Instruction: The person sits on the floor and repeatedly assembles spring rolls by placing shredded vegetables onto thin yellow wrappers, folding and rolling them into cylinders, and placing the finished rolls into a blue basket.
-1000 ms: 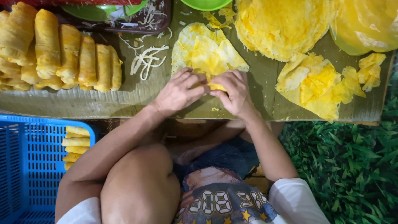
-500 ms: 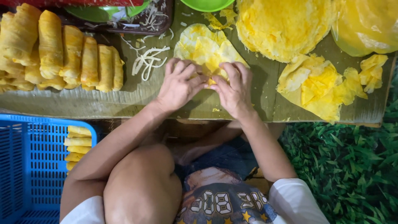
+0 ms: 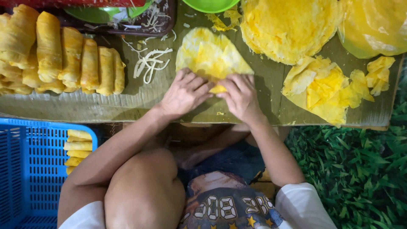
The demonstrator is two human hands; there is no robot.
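A thin yellow egg wrapper [image 3: 210,54] lies on the banana-leaf-covered board [image 3: 263,97]. Its near edge is folded over a filling. My left hand [image 3: 185,93] and my right hand [image 3: 240,96] both press on that folded near edge, fingers curled over it, side by side. The filling is hidden under the fold and my fingers.
Several finished yellow rolls [image 3: 59,55] are lined up at the left. White shreds [image 3: 149,63] lie beside a dark tray [image 3: 144,21]. A stack of round wrappers [image 3: 288,25] and torn pieces [image 3: 326,89] sit at the right. A blue basket [image 3: 34,169] holds rolls below left.
Both hands have moved forward over the wrapper, rolling its near edge away from me. The fold now covers more of the wrapper.
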